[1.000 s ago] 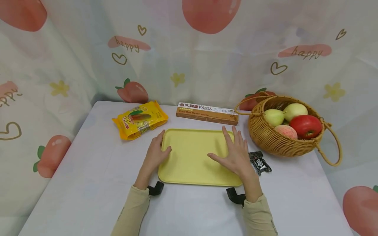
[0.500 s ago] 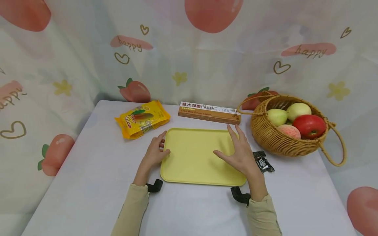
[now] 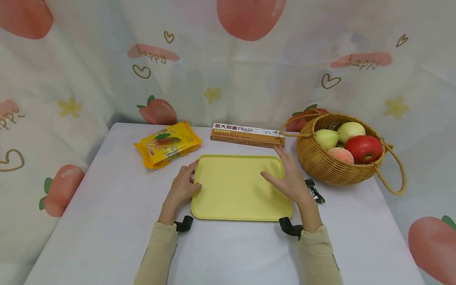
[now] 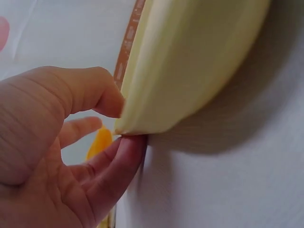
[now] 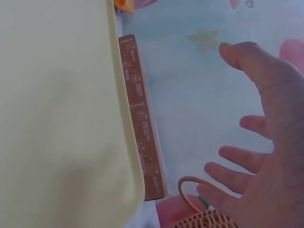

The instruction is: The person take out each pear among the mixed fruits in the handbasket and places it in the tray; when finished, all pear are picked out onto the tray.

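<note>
A yellow rectangular tray [image 3: 231, 190] lies on the white table in the head view. My left hand [image 3: 181, 186] pinches its left edge; in the left wrist view the thumb lies over the tray rim [image 4: 190, 61] with fingertips under it, and a dark shadow falls beneath. My right hand [image 3: 290, 182] is over the tray's right side, thumb and fingers spread, with nothing held. The right wrist view shows that hand's palm [image 5: 263, 194] apart from the tray.
Behind the tray lies a long brown and white pasta box [image 3: 247, 141]. A yellow candy bag [image 3: 169, 144] is at back left. A wicker basket [image 3: 331, 169] with several fruits stands at right, and a small black packet [image 3: 315, 194] lies partly behind my right hand.
My right hand has shifted slightly right across the tray, now covering more of the black packet. The left fingers have closed in on the tray's left edge. The head view sways a little.
</note>
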`<state>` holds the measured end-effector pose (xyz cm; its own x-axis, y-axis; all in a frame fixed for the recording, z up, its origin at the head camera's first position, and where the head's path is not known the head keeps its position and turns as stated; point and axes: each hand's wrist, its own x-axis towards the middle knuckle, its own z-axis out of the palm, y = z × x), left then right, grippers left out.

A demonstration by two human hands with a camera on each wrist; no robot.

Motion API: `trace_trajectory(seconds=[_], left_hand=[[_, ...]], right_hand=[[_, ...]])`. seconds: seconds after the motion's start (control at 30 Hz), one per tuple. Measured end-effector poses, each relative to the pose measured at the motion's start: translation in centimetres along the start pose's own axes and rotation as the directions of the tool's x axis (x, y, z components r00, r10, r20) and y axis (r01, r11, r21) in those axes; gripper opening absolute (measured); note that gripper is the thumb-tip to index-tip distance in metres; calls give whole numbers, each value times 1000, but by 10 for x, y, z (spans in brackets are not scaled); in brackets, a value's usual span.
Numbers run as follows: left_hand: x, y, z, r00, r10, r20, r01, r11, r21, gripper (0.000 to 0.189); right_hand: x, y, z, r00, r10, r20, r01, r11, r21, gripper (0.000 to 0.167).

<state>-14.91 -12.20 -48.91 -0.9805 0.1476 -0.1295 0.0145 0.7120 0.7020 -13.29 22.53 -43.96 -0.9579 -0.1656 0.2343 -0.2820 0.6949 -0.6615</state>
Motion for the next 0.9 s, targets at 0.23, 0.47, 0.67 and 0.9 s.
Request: trace_trajectory(seconds=[0.23,0.47,0.67,0.9], left_hand=[[0,-5,-1,999,34,3,-34,999,-27,82],[3,-13,-2,998,42,38,-38,995,-93,82],[5,-18,-2,996,76,44,-70,991,-118,81],[6,-21,-1,995,88,42,-83,989,-120,79]], right_hand=[[10,3,-28,999,-11,-36,13,999,51,86],[26,1,-65,999,19,-38,-15,996,88,81],[39,-4,-104,994,114,-5,-113,992,46,72],[57,3,-148,985,174,14,-171,979,-114,68]])
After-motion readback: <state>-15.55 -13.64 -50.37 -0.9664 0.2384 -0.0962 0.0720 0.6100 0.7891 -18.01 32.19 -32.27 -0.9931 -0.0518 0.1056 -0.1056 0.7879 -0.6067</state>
